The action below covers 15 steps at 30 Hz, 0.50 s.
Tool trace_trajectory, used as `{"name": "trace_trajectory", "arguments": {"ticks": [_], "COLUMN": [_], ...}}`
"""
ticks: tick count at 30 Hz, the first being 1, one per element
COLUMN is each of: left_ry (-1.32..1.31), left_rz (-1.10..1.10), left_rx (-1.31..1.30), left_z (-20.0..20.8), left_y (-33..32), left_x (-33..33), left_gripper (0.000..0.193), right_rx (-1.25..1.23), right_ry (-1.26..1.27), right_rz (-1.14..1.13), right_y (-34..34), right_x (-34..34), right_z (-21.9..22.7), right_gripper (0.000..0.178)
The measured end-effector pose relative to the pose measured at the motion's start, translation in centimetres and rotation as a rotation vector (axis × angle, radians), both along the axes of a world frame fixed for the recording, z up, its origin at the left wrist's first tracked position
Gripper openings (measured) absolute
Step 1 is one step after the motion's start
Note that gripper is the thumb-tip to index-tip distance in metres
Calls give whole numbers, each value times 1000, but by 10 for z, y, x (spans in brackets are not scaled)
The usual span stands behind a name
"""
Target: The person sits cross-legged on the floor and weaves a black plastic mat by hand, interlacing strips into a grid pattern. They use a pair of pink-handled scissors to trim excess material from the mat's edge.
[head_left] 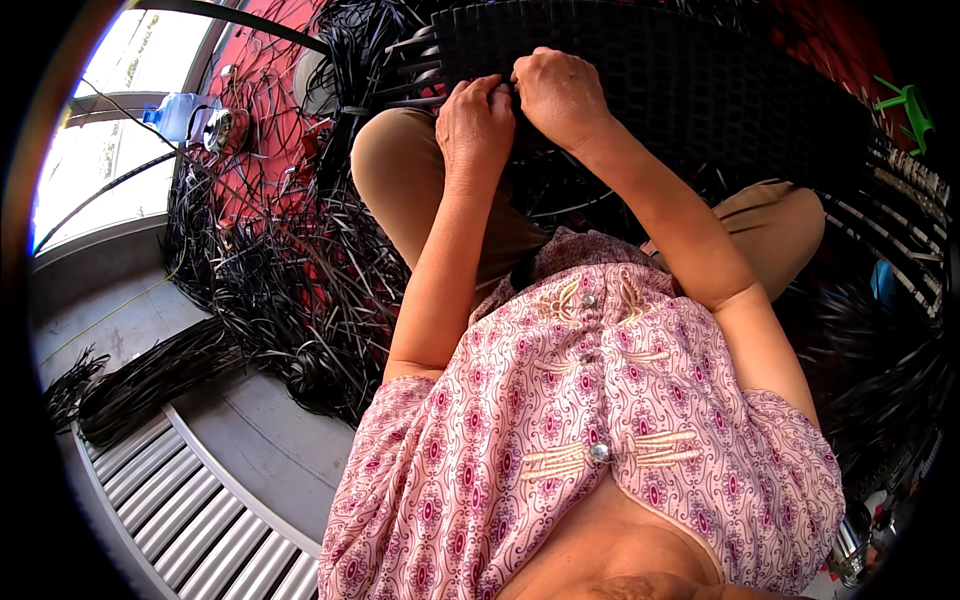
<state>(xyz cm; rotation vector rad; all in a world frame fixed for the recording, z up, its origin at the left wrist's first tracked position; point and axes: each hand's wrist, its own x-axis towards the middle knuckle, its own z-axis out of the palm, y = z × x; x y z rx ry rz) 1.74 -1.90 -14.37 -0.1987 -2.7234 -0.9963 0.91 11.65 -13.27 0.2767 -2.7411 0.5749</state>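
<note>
A large woven panel of flat black strips (650, 85) stretches across the top of the head view, from above my lap toward the right. At its left end my left hand (475, 125) is closed, thumb and fingers pinched at the weave. Close beside it, my right hand (563, 95) is curled with its fingertips pressed down on the same part. Both seem to grip a black strip there, dark against the dark weave, and its ends are hidden by my fingers. Bare rods (412, 70) stick out from the panel's left end, just left of my hands.
Loose black strips (290, 270) lie heaped on the red floor at left. A tied bundle (165, 375) rests near a slatted metal rack (215, 510). A blue-tinted plastic bottle (178, 115) stands by the window. Wrapped rods (910, 210) and a green plastic object (908, 112) are at right.
</note>
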Motion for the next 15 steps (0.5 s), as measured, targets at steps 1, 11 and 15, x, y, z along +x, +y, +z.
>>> {"name": "trace_trajectory", "arguments": {"ticks": [1, 11, 15], "left_ry": [-28, -128, -251], "left_rz": [-27, 18, 53], "left_rx": [20, 244, 366], "left_z": [3, 2, 14], "left_y": [-2, -8, -12], "left_x": [-2, -5, -3], "left_gripper": [26, 24, 23], "right_rx": [30, -144, -170], "right_ry": [-14, 5, 14], "right_rz": [-21, -26, 66], "right_y": [-2, 2, 4], "right_x": [0, 7, 9], "right_z": [1, 3, 7], "right_gripper": [10, 13, 21]}}
